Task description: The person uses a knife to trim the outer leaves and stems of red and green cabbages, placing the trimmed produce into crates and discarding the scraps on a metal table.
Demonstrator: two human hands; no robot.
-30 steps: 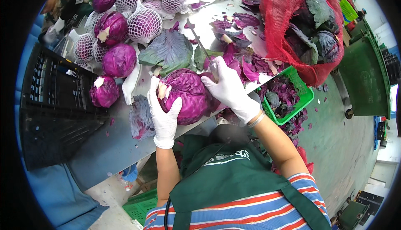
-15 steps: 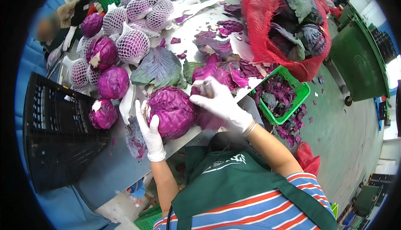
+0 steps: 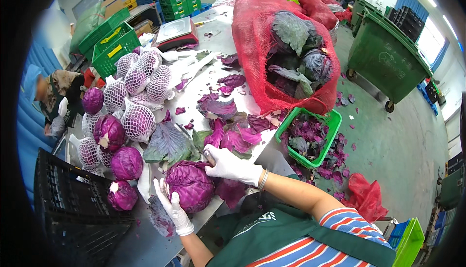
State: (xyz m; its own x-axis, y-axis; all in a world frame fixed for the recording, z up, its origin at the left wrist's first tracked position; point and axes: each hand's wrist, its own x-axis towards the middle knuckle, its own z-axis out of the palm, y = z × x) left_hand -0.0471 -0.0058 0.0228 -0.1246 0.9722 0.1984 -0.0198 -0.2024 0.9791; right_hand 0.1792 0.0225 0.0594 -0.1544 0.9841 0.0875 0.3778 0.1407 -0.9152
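Note:
A red cabbage (image 3: 190,186) sits near the table's front edge. My left hand (image 3: 174,210), white-gloved, cups its left side with the thumb in front. My right hand (image 3: 234,166), gloved too, is at the cabbage's upper right, fingers curled round a narrow brownish handle (image 3: 209,157); what it belongs to is unclear. A loose purple leaf (image 3: 230,192) hangs by the cabbage's right side. Beyond it lie a large grey-green outer leaf (image 3: 170,143) and several torn purple leaves (image 3: 236,138). Under my left hand is another outer leaf (image 3: 160,217).
Bare cabbages (image 3: 127,163) and cabbages in white net sleeves (image 3: 138,120) crowd the left, beside a black crate (image 3: 73,204). A red mesh sack (image 3: 252,63) of cabbages stands far right. Below it is a green basket (image 3: 321,161) of trimmings. A scale (image 3: 174,30) stands behind; a co-worker (image 3: 58,95) is at left.
The view has tilted up, showing more of the far table. My left hand stays on the cabbage. My right hand remains beside it, fingers still curled.

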